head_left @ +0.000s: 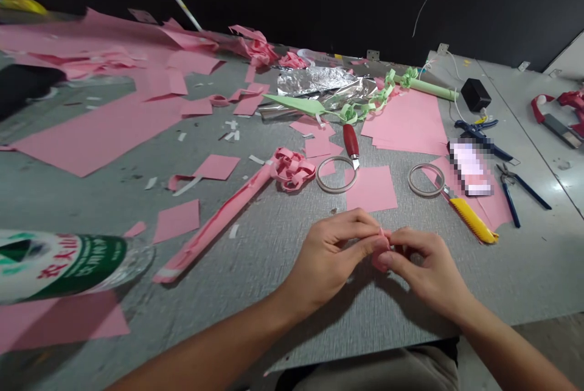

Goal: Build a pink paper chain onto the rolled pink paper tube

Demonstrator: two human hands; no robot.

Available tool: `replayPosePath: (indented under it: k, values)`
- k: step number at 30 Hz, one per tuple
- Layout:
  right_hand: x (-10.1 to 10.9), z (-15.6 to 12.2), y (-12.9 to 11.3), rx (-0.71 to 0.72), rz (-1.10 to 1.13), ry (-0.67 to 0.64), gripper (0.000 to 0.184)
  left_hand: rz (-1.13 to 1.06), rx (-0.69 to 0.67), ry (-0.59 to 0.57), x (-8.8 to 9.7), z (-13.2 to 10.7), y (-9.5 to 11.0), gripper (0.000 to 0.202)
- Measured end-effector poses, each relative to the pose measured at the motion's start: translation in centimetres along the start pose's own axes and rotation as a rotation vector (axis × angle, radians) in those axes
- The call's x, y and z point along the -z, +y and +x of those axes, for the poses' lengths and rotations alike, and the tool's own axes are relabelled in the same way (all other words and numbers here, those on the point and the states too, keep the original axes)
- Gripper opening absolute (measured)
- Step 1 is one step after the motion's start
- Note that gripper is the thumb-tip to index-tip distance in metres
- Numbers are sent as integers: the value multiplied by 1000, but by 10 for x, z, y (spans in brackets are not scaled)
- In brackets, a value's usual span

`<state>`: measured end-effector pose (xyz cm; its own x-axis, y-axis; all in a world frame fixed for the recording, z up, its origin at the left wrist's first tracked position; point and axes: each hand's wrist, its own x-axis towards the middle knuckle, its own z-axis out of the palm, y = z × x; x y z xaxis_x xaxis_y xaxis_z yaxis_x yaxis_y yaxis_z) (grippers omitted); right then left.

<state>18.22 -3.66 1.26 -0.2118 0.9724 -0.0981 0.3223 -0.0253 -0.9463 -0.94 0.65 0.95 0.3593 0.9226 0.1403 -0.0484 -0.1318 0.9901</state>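
Note:
Close to the table's front edge, a small curled piece of pink paper (380, 257) is pinched between my two hands. My left hand (335, 251) grips it from the left with thumb and fingers closed. From the right, my right hand (422, 263) holds its other side, thumb in front. The fingers cover part of the paper, so its full shape is hidden. Just beyond lies a square pink sheet (371, 189). To the left rests a rolled pink paper stick (219, 221) with a bunch of looped paper strips (293, 169) at its upper end.
Beyond my hands lie a roll of tape (322, 184), a red-handled knife (351, 141), a second roll (410, 184) and a yellow cutter (472, 219). Pliers (511, 196) and a phone (469, 167) are at right. A bottle (73, 263) lies left; crumpled foil (314, 81) sits behind.

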Motion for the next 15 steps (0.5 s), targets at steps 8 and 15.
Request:
replayPosePath:
  k: [8, 15]
  values:
    - [3, 12, -11, 10, 59, -77, 44, 1, 85, 0, 1, 3, 5, 19]
    - [3, 31, -16, -72, 45, -168, 38, 61, 35, 164, 5, 10, 10, 25]
